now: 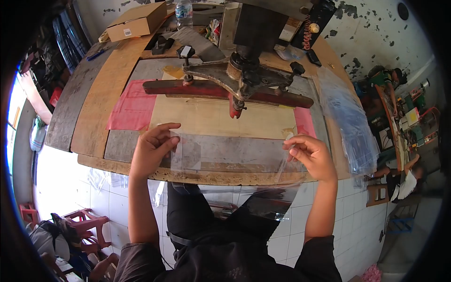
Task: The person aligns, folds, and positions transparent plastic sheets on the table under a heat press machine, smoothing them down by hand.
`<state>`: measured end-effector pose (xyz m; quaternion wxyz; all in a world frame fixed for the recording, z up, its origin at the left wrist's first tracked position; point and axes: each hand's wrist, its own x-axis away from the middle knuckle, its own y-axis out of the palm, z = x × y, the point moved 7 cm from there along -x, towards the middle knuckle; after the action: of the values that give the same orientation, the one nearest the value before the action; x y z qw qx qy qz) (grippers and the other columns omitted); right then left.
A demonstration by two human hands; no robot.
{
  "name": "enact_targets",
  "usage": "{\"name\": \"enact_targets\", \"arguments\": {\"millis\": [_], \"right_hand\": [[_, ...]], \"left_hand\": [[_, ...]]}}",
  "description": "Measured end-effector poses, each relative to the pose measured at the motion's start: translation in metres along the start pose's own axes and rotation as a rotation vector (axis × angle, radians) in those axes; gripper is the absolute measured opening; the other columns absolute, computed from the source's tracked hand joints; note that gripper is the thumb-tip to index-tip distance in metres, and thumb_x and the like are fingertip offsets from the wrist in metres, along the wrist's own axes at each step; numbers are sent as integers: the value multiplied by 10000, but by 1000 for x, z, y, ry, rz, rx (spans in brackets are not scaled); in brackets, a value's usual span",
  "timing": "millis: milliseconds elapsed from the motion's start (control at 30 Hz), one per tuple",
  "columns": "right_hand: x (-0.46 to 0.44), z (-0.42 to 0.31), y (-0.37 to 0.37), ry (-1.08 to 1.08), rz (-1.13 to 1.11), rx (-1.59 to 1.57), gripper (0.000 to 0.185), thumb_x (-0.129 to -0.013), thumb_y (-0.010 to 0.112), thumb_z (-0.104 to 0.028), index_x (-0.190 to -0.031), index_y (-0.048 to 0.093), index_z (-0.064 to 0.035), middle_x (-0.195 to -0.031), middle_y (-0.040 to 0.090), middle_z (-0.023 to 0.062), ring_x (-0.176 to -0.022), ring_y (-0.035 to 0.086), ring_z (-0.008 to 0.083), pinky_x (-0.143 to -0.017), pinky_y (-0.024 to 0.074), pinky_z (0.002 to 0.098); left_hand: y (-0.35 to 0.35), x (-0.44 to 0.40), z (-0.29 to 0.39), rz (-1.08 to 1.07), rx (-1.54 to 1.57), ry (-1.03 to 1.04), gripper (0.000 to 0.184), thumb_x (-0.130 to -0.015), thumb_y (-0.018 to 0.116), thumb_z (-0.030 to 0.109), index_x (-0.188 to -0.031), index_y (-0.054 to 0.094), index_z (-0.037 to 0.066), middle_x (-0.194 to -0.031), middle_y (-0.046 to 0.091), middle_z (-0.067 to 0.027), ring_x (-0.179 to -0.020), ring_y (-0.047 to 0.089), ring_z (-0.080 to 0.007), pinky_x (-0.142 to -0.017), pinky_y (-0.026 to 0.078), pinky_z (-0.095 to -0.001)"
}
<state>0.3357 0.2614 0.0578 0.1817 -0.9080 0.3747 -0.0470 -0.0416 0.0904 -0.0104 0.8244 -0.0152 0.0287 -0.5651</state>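
A clear plastic sheet (235, 164) stretches between my two hands, over the front edge of the table. Its lower part hangs down in front of my lap. My left hand (157, 146) pinches the sheet's left corner between thumb and fingers, with the index finger reaching out. At the right corner, my right hand (311, 154) is closed on the sheet in a similar pinch. Just beyond both hands is a press with a long red bar (211, 91), above a cream-coloured pad (221, 120). Pink pieces (134, 105) flank the pad.
A pile of clear plastic sheets (350, 127) overhangs the table's right side. A cardboard box (136, 21) and a water bottle (183, 13) stand at the back. Red stools (84, 223) are on the floor at left. Other people sit at the far right and lower left.
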Motion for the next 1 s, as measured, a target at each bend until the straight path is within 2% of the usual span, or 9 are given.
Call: {"name": "enact_targets", "arguments": {"millis": [200, 333, 433, 467, 533, 667, 867, 967, 1000], "right_hand": [[-2, -4, -1, 64, -74, 50, 64, -1035, 735, -19, -1094, 711, -14, -1026, 746, 49, -887, 762, 137, -778, 577, 272], [-8, -20, 2, -41, -209, 262, 118, -1014, 789, -87, -1036, 710, -1, -907, 740, 51, -827, 766, 135, -738, 586, 288], [-15, -24, 2, -8, -235, 401, 153, -1014, 797, -122, -978, 719, 5, -829, 729, 56, -802, 761, 122, -706, 579, 287], [-16, -24, 2, -8, -234, 400, 153, -1014, 797, -122, -978, 719, 5, -829, 729, 56, -802, 761, 122, -706, 579, 287], [-18, -16, 2, 128, -249, 313, 185, -1025, 783, -131, -925, 716, 10, -819, 743, 57, -809, 763, 117, -695, 572, 285], [-24, -3, -2, 166, -229, 218, 208, -1026, 785, -142, -908, 707, 10, -851, 763, 57, -815, 762, 114, -702, 568, 275], [-24, -8, -2, 56, -250, 141, 189, -1002, 801, -133, -891, 717, -6, -877, 787, 64, -821, 759, 121, -739, 576, 278], [-22, -6, 0, 94, -276, 110, 149, -961, 812, -77, -876, 716, -1, -869, 801, 79, -826, 758, 132, -760, 584, 286], [-22, -8, 0, 106, -264, 119, 170, -956, 822, -81, -859, 706, -3, -861, 800, 82, -817, 752, 130, -756, 581, 286]], "left_hand": [[-2, 0, -1, -27, -13, 21, 357, -1044, 727, 32, -1397, 680, -7, -967, 773, -26, -753, 647, -59, -627, 457, -210], [0, 0, 1, -34, 16, 12, 345, -1041, 733, 29, -1381, 689, -7, -960, 780, -30, -751, 649, -58, -626, 458, -211], [-1, 0, -4, -49, -6, 10, 334, -1034, 740, 23, -1364, 699, -7, -970, 793, -37, -752, 650, -56, -630, 463, -213], [0, 0, -3, -49, -7, 10, 334, -1034, 740, 23, -1364, 699, -7, -970, 793, -37, -752, 650, -56, -630, 463, -213], [2, 1, -2, -22, 12, 11, 313, -1035, 758, 58, -1347, 744, 41, -897, 754, 27, -716, 572, -11, -624, 431, -196], [2, 1, -2, -25, -10, 16, 313, -1034, 757, 52, -1346, 743, 33, -908, 761, 22, -723, 574, -11, -625, 436, -198], [2, 1, 1, -3, 20, 9, 313, -1028, 759, 42, -1338, 736, 4, -914, 762, 13, -732, 582, -21, -629, 450, -207], [2, 1, 0, -22, 38, 10, 313, -1024, 762, 38, -1333, 735, -1, -897, 746, 14, -724, 581, -27, -625, 444, -208], [1, 1, -3, -41, 32, 6, 318, -1020, 757, 22, -1335, 722, -8, -942, 779, -28, -730, 607, -44, -628, 459, -214]]}}
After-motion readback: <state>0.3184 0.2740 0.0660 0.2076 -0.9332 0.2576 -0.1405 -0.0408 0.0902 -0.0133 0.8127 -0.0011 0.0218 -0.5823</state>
